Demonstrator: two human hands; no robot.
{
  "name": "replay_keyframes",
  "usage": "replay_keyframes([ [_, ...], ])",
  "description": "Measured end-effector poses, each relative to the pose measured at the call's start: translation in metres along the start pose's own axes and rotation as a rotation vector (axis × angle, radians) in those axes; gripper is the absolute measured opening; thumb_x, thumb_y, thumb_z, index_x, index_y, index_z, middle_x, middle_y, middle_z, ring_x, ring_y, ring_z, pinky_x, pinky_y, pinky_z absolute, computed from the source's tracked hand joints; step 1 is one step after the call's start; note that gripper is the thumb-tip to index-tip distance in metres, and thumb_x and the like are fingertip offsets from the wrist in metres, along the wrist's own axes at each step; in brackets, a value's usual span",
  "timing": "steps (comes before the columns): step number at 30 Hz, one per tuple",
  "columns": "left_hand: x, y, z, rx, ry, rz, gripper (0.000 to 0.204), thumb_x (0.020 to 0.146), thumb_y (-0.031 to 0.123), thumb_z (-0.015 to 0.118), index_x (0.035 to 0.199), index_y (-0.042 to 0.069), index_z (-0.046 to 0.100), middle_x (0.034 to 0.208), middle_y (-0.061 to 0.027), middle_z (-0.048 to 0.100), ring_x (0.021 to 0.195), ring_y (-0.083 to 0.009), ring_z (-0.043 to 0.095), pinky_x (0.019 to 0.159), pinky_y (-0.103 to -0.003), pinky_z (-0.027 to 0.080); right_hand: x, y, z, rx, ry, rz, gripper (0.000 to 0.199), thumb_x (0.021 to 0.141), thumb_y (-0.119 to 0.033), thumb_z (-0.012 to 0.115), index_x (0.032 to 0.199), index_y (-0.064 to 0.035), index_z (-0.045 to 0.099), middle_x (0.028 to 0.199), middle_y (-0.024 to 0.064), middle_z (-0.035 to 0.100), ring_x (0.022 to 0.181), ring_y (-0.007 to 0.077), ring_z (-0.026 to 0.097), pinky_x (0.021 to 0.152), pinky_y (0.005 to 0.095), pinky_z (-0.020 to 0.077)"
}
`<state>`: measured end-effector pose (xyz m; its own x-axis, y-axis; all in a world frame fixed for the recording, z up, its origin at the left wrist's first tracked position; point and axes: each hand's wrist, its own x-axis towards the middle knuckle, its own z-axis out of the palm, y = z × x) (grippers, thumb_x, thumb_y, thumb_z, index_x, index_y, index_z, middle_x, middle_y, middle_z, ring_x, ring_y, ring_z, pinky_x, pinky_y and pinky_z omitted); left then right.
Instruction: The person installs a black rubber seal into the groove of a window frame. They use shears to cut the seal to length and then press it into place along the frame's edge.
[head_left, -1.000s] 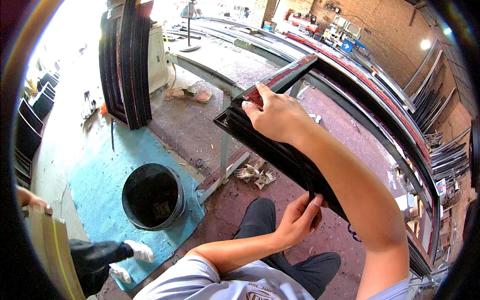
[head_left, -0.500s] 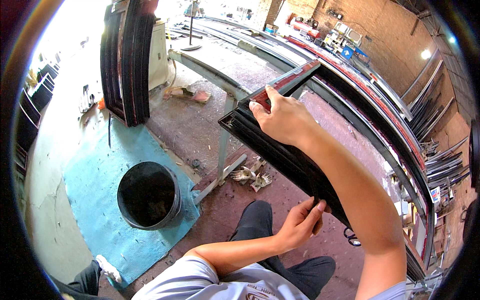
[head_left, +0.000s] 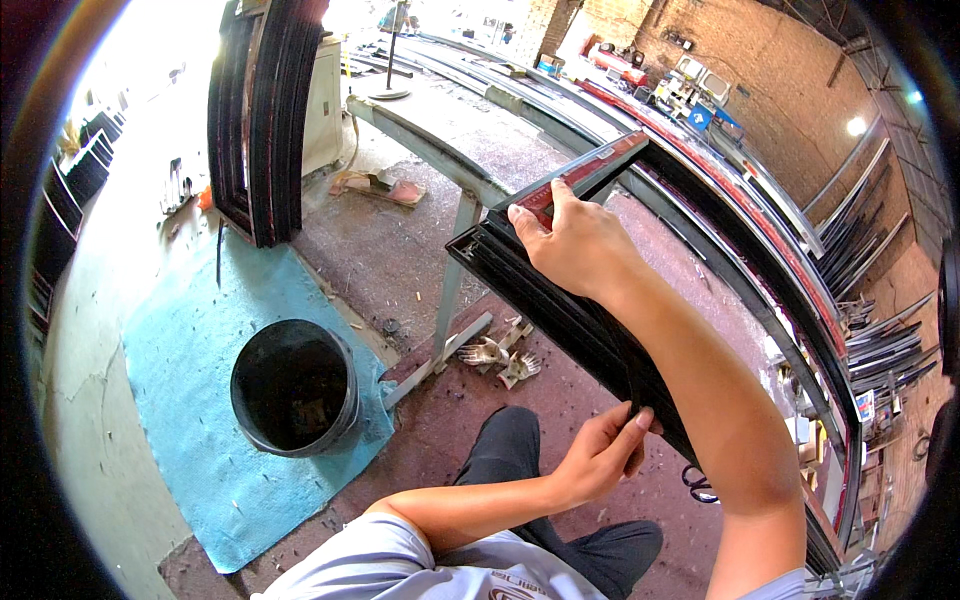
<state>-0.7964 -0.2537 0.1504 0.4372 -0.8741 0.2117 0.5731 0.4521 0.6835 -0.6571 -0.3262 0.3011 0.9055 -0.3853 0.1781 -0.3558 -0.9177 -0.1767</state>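
Note:
A black window frame (head_left: pixel 545 315) with maroon faces lies in front of me on a metal stand. My right hand (head_left: pixel 580 245) is at its near left corner, thumb and index finger pressed on the maroon face; the other fingers are partly hidden. Lower down, at the frame's near side, my left hand (head_left: pixel 605 450) pinches a thin black strip (head_left: pixel 632 378) between thumb and fingers. The strip runs up along the frame toward my right forearm, and its far end is hard to make out. Dark scissor handles (head_left: pixel 698 484) show beside my right elbow.
A black bucket (head_left: pixel 350 415) stands on a blue mat (head_left: pixel 200 480) at left. Work gloves (head_left: pixel 505 362) lie by the grey stand leg (head_left: pixel 440 368). More black frames (head_left: pixel 265 130) stand upright at the back left. Long profiles (head_left: pixel 885 340) are stacked along the right wall.
Both hands keep nearly the same places on the frame and strip. The view has shifted slightly. A person's leg and pale shoe at the lower left have gone out of view.

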Motion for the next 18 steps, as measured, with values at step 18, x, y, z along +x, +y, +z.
replay_keyframes([
  [18,0.004,0.018,0.015,-0.159,-0.001,-0.062,0.035,0.104,0.033,0.044,0.093,0.001,0.054,0.054,0.0017,0.043,0.046,-0.0066,0.043,0.043,-0.024,0.033,-0.011,0.007,0.001,0.063,-0.038,0.006,0.059,0.094,-0.054,0.047,0.1,0.0016,0.065,0.104,0.0281,0.065,0.105,0.0435,0.06,0.092,0.0473,0.0455],
])
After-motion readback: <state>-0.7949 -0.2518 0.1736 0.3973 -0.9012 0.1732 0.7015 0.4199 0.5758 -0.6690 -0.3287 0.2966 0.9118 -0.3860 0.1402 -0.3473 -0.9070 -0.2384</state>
